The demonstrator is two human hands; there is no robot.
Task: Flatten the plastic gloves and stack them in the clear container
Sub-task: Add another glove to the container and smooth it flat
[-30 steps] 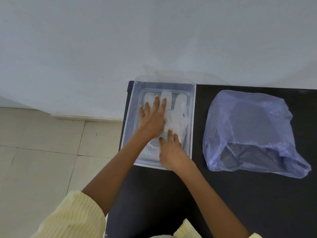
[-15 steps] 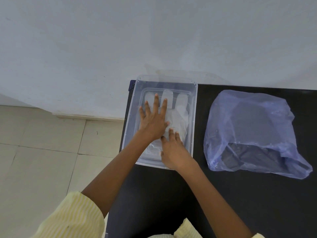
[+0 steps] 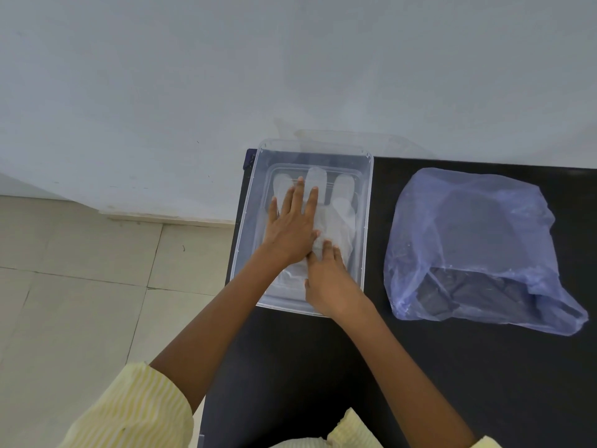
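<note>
A clear plastic container [image 3: 367,202] stands at the left end of the black table. Inside it lie translucent plastic gloves [image 3: 343,208], spread flat with their fingers pointing to the far wall. My left hand [image 3: 292,226] presses flat on the gloves with straight, spread fingers. My right hand [image 3: 329,279] lies just behind it, near the container's front edge, fingers straight on the cuff end of the gloves. Both hands cover much of the gloves.
A crumpled bluish plastic bag [image 3: 478,247] with dark contents lies on the black table [image 3: 484,367] right of the container. A white wall rises right behind the table. Tiled floor [image 3: 80,286] shows past the table's left edge.
Both hands stay flat on the gloves. My left hand has slid slightly toward me; the right hand has barely shifted.
</note>
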